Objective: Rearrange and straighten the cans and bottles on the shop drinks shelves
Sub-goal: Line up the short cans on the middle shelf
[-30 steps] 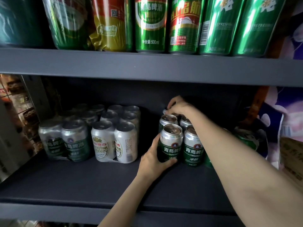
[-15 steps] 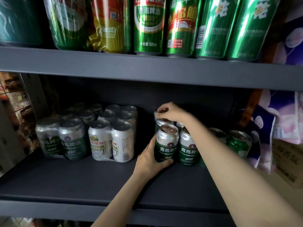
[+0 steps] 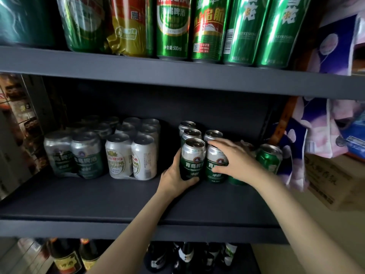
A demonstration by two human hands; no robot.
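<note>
On the middle shelf (image 3: pixel 98 196) stands a cluster of green-and-silver beer cans. My left hand (image 3: pixel 175 175) grips the front left can (image 3: pixel 192 155) from its left side and base. My right hand (image 3: pixel 235 159) curls over the front right can (image 3: pixel 215 165), fingers on its top and face. Behind these stand three more cans (image 3: pixel 191 133) in two rows. A brighter green can (image 3: pixel 269 157) stands apart to the right, and another green can is mostly hidden under my right wrist.
Two shrink-wrapped packs of cans (image 3: pixel 102 149) fill the left of the same shelf. Tall green cans (image 3: pixel 173 26) line the shelf above. Dark bottles (image 3: pixel 69 258) stand below. Printed bags (image 3: pixel 316 135) and a cardboard box (image 3: pixel 335 180) crowd the right side.
My right hand came forward from the rear cans and now holds the front right can. My left hand stays on the front left can. The view dropped and shows the bottles below.
</note>
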